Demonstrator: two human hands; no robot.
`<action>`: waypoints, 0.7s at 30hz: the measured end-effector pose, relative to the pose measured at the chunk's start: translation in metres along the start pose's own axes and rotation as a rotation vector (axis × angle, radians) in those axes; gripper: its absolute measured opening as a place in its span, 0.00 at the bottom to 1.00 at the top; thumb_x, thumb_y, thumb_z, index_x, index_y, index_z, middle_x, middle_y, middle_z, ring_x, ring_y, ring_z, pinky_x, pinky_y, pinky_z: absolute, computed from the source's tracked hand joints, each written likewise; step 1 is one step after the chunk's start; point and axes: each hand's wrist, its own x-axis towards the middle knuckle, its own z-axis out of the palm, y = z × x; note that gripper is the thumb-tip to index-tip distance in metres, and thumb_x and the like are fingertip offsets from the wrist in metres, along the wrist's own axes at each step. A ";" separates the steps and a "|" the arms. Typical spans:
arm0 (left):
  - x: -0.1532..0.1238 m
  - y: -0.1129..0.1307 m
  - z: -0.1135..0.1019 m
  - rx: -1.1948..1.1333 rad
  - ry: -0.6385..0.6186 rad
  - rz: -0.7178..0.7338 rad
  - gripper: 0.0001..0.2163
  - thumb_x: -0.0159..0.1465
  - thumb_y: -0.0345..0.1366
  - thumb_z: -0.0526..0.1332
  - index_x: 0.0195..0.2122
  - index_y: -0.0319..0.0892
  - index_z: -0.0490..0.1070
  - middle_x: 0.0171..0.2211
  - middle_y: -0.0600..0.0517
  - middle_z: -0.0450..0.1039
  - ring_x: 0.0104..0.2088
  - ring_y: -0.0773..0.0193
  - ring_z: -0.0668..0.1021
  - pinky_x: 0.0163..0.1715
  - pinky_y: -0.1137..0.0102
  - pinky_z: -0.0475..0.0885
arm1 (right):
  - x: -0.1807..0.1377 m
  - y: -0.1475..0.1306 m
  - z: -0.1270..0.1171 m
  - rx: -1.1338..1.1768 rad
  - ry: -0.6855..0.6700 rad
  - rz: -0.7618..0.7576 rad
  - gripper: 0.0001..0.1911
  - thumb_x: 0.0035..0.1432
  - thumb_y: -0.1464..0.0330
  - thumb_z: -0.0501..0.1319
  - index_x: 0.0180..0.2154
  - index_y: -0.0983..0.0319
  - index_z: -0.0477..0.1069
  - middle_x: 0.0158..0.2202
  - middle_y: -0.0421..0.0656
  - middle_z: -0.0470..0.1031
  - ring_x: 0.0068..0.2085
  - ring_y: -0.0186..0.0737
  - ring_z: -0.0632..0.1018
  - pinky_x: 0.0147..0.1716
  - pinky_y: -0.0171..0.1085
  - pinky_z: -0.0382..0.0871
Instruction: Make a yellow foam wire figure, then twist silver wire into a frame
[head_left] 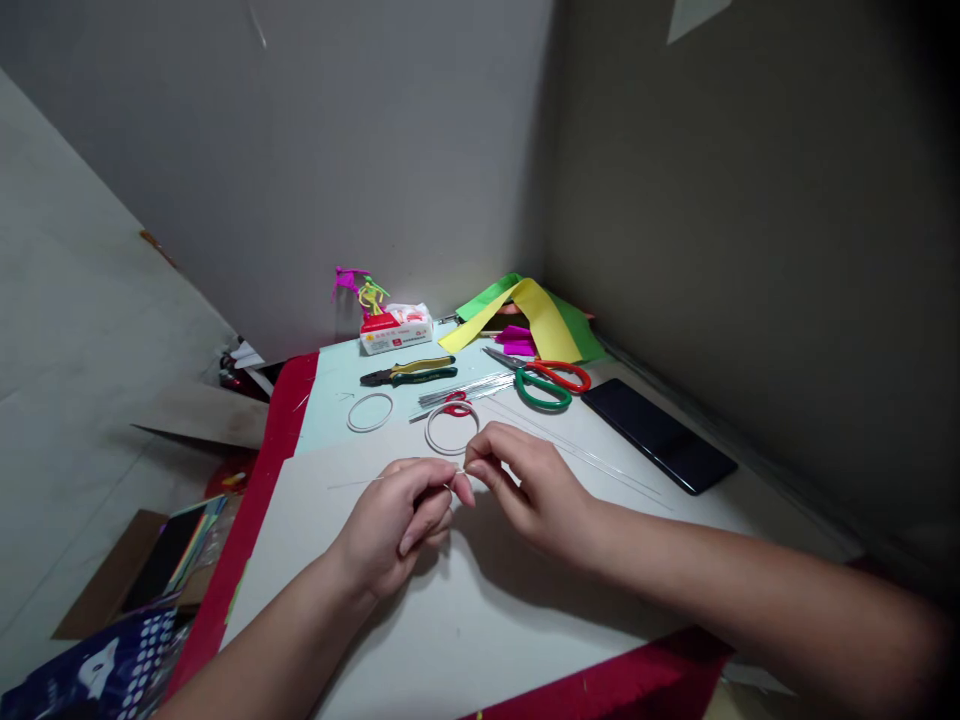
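A thin pale wire (346,486) runs through my left hand (401,515), its free end sticking out to the left. My left fingers are curled closed around it. The fingertips of my right hand (529,480) pinch the wire's other end, close beside my left fingertips. What is at the pinch is too small to make out fully. Just beyond my hands lies a white ring (429,440), and a second white ring (349,415) lies further left. Loose straight wires (585,452) stretch out to the right of my right hand.
Pliers (420,374), a bundle of wires (480,388), green-and-orange handled scissors (541,390) and a black phone (660,435) lie behind. At the back are a small box (397,335) with little figures (369,293) and yellow paper strips (544,320). Walls border the table.
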 end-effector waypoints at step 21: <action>0.012 0.000 -0.010 0.202 0.095 0.135 0.12 0.58 0.30 0.54 0.17 0.40 0.62 0.08 0.61 0.48 0.14 0.74 0.48 0.19 0.70 0.43 | 0.011 0.010 -0.005 0.828 -0.196 0.670 0.11 0.52 0.64 0.66 0.33 0.66 0.72 0.28 0.39 0.71 0.22 0.26 0.67 0.21 0.30 0.65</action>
